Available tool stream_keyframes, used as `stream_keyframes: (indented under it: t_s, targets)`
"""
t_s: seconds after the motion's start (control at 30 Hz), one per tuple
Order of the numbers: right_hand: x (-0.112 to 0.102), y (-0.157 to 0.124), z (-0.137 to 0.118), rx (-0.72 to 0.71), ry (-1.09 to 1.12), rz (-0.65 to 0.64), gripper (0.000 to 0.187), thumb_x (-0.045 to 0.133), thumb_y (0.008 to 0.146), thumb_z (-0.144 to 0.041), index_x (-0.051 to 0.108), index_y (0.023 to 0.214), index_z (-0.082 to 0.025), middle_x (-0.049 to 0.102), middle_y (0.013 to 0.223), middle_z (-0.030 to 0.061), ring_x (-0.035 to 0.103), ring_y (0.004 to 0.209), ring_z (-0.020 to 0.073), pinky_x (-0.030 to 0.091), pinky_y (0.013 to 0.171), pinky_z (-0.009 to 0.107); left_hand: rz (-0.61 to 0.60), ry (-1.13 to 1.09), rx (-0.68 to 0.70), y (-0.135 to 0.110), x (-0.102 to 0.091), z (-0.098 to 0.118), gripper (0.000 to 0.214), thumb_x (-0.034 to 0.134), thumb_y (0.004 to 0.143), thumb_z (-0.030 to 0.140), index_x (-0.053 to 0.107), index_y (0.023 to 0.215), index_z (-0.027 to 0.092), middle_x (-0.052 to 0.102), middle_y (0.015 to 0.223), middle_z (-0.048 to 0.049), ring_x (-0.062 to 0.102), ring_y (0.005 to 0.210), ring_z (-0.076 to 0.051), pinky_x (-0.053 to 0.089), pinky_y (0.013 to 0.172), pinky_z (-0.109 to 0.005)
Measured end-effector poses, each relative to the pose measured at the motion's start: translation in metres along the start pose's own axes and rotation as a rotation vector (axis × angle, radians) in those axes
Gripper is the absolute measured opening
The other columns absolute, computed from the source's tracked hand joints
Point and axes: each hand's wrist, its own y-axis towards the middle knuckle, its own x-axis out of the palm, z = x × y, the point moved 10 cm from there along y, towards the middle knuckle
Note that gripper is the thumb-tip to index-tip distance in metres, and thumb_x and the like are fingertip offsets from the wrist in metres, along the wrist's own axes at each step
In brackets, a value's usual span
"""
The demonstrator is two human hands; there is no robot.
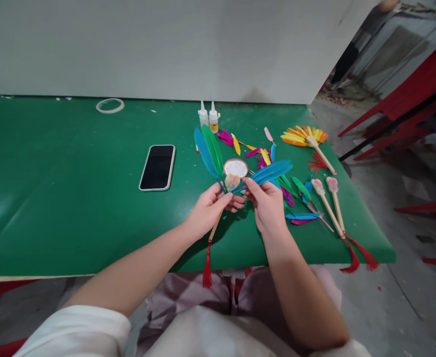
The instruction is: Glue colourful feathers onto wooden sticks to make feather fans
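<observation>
Stick with pale padded head [232, 182], one: above the worktop [72, 198], near edge, right of its middle. Red tassel [207, 267] hanging from the lower end, across the near edge in this view.

Left hand [210, 208]: thumb and fingers closed on the stick just below the head. Blue feather [205, 151] and green feather [213, 151] stand beside the head; whether fixed or only pinched, cannot tell.

Right hand [270, 203]: thumb and forefinger pinched on a second blue feather [268, 172], quill toward the head, tip slanting to the right edge.

Step, as judged: placing feathers against the head. The next move seems to call for a steady left hold and fine aim of the quill.

Far edge, along the white panel [165, 49]: two small bottles [214, 120]; white ring [109, 105], further left.

Toward the right edge: loose feathers [303, 216], close by the right hand; yellow-orange feather fan [303, 136], near the far right corner; two spare sticks [329, 210], tassels by the near right corner. Likely tight for the right elbow.

Left of the hands: phone [157, 167], then green surface to the left edge, the wider room.
</observation>
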Motion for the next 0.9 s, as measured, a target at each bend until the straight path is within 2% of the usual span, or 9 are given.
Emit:
stream_keyframes:
  t_s: [0.2, 0.57, 0.7, 0.9]
  targets:
    - [0.000, -0.001, 0.002, 0.017, 0.003, -0.006, 0.021, 0.076, 0.059, -0.032, 0.065, 0.065, -0.016, 0.059, 0.055, -0.0038, 0.051, 0.050, 0.0069, 0.044, 0.052, 0.022, -0.003, 0.033, -0.014, 0.001, -0.002, -0.004, 0.028, 0.056, 0.082, 0.034, 0.053, 0.103, 0.014, 0.069, 0.078, -0.0034, 0.065, 0.072, -0.014, 0.050, 0.065, -0.024]
    - [0.004, -0.004, 0.004, 0.045, 0.004, -0.033, 0.022, 0.076, 0.059, -0.033, 0.066, 0.066, -0.016, 0.061, 0.057, -0.0035, 0.051, 0.049, 0.0069, 0.045, 0.051, 0.022, 0.017, 0.039, 0.063, 0.003, -0.006, 0.002, 0.027, 0.057, 0.081, 0.032, 0.052, 0.100, 0.013, 0.068, 0.071, -0.0020, 0.064, 0.064, -0.012, 0.050, 0.063, -0.023]
    - [0.010, -0.005, 0.004, 0.072, -0.009, -0.099, 0.020, 0.077, 0.057, -0.030, 0.066, 0.067, -0.017, 0.063, 0.061, -0.0029, 0.054, 0.053, 0.0073, 0.045, 0.055, 0.023, -0.010, 0.038, 0.067, 0.004, -0.005, 0.000, 0.029, 0.057, 0.082, 0.033, 0.052, 0.102, 0.013, 0.069, 0.076, -0.0039, 0.065, 0.067, -0.013, 0.051, 0.066, -0.025]
    - [0.007, -0.002, -0.001, 0.019, -0.033, -0.083, 0.017, 0.076, 0.059, -0.028, 0.066, 0.067, -0.017, 0.064, 0.061, -0.0031, 0.054, 0.054, 0.0080, 0.046, 0.056, 0.023, -0.031, 0.094, 0.057, 0.006, -0.004, -0.003, 0.034, 0.065, 0.076, 0.029, 0.055, 0.105, 0.015, 0.069, 0.083, -0.0037, 0.065, 0.073, -0.014, 0.053, 0.068, -0.027]
